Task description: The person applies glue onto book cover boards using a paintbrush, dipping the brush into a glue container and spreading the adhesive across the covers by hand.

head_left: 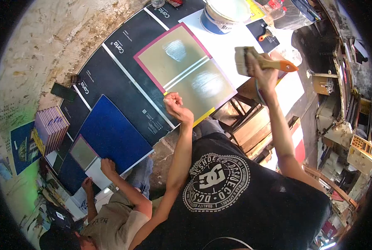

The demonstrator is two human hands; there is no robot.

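Observation:
My right hand is wrapped round a wide paintbrush with a wooden handle and orange tip, held above the white sheet to the right. The brush and fingers are slightly blurred. Below my left hand, a book cover sheet lies flat, with two beige panels, maroon and pink edges, and a yellow strip. Two white lines run between its panels. Whitish glossy smears mark both panels. My left hand is at the sheet's near left corner, fingers curled, with nothing visible in them.
A blue and white bucket stands on the white sheet. On the left, a co-worker's hands touch a small panel on a blue board. A phone and a stack of books are beside the dark table covering.

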